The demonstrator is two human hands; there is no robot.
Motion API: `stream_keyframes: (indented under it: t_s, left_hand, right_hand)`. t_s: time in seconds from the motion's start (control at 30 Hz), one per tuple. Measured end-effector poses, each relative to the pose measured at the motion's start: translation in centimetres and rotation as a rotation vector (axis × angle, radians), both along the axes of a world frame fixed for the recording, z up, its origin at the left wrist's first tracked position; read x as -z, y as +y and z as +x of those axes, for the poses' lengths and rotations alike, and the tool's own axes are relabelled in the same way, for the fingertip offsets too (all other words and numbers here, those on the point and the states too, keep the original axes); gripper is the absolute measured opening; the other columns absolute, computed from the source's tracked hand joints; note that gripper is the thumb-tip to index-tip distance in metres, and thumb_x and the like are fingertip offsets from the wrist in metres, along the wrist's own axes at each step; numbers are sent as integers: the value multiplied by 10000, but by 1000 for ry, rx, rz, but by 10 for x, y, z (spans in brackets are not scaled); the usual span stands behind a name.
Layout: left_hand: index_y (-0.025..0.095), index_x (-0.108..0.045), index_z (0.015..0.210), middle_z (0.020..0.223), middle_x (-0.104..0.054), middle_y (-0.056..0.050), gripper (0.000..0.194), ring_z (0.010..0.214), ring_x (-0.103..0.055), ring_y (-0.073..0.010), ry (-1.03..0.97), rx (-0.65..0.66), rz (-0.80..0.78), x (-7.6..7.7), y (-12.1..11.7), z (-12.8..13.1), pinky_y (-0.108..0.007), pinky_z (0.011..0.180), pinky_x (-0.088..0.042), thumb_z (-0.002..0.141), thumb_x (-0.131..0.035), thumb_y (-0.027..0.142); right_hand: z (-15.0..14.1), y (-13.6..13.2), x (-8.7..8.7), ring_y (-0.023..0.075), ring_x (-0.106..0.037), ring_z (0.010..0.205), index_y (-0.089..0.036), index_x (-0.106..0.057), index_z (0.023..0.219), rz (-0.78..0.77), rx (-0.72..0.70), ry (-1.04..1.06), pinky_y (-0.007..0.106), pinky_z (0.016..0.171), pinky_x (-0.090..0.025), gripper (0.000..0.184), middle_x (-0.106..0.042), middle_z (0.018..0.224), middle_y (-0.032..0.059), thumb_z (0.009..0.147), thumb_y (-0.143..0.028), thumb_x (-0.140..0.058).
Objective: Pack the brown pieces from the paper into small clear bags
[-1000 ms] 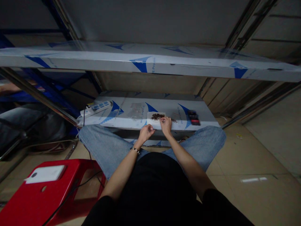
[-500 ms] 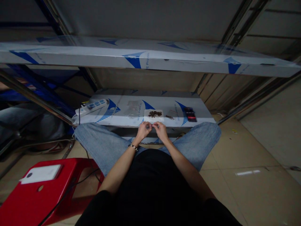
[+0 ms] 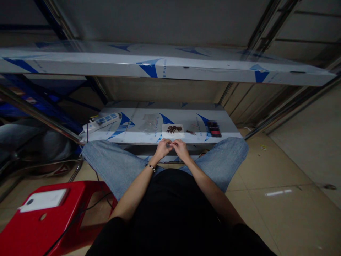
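My left hand (image 3: 163,148) and my right hand (image 3: 181,149) meet at the fingertips just in front of the steel shelf's edge (image 3: 160,140). The left fingers pinch a small dark piece (image 3: 168,144), and the right fingertips reach toward it. I cannot tell if the right hand holds anything. Behind them, a white paper sheet (image 3: 173,136) carries a heap of small dark-brown pieces (image 3: 174,129). Several thin brown pieces (image 3: 191,132) lie to its right. Neither hand touches the sheet.
A white power strip (image 3: 101,122) lies at the shelf's left end, a clear plastic bag (image 3: 150,122) behind the sheet, and a blurred dark object (image 3: 214,128) at right. A steel shelf (image 3: 160,67) runs overhead. A red stool (image 3: 61,209) stands at lower left.
My right hand has drawn back from the brown heap on the sheet to my left hand, and the fingertips now meet. The view has shifted slightly.
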State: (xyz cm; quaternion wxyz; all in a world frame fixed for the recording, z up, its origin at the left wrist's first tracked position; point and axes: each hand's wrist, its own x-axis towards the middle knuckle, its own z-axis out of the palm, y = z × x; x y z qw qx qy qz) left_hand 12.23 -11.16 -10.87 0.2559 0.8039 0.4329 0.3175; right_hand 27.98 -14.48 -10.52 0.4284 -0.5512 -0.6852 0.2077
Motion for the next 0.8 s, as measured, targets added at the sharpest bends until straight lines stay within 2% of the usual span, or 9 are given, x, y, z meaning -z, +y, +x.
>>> stream_keyframes:
  t_s: [0.23, 0.33, 0.43, 0.53, 0.67, 0.8]
  left_hand:
    - [181, -689, 835, 869, -699, -64, 93, 929, -609, -233, 14, 14, -18, -1, -2, 2, -332, 883, -474, 765, -642, 141]
    - [183, -690, 829, 873, -709, -62, 117, 950, -617, -229, -4, 12, -35, -2, -2, 1, -336, 907, -473, 760, -630, 111]
    - [179, -687, 813, 862, -720, -55, 155, 937, -626, -216, -56, 14, -35, -4, -2, 0, -339, 927, -468, 745, -614, 61]
    - [180, -692, 818, 860, -726, -50, 182, 924, -630, -211, -76, 3, -40, -5, -2, 0, -341, 922, -473, 736, -614, 38]
    - [184, -698, 825, 840, -720, -44, 181, 916, -630, -209, -79, -15, -28, -6, -4, -1, -337, 912, -483, 745, -619, 41]
    - [184, -696, 829, 838, -718, -43, 176, 911, -632, -207, -85, -22, -22, -6, -5, -2, -337, 904, -484, 752, -619, 46]
  right_hand:
    - [0, -4, 1, 206, -638, 810, -200, -721, 810, 77, -36, 22, 291, 785, -482, 144, -692, 799, 46, 917, -231, -629]
    - [3, 4, 2, 201, -652, 791, -192, -721, 834, 74, 13, 54, 279, 770, -489, 188, -710, 819, 53, 941, -262, -584]
    - [11, 25, 1, 201, -667, 771, -177, -732, 909, 22, 180, 40, 272, 766, -497, 247, -735, 838, 68, 973, -286, -520]
    - [18, 54, -1, 213, -686, 832, -177, -751, 994, -64, 307, -82, 276, 800, -495, 272, -760, 902, 89, 984, -270, -496]
    - [17, 85, -2, 211, -699, 921, -196, -767, 1051, -173, 331, -263, 265, 836, -483, 244, -771, 995, 105, 970, -226, -539]
    - [12, 101, 1, 219, -704, 940, -203, -778, 1067, -246, 364, -368, 273, 842, -483, 224, -772, 997, 128, 950, -201, -587]
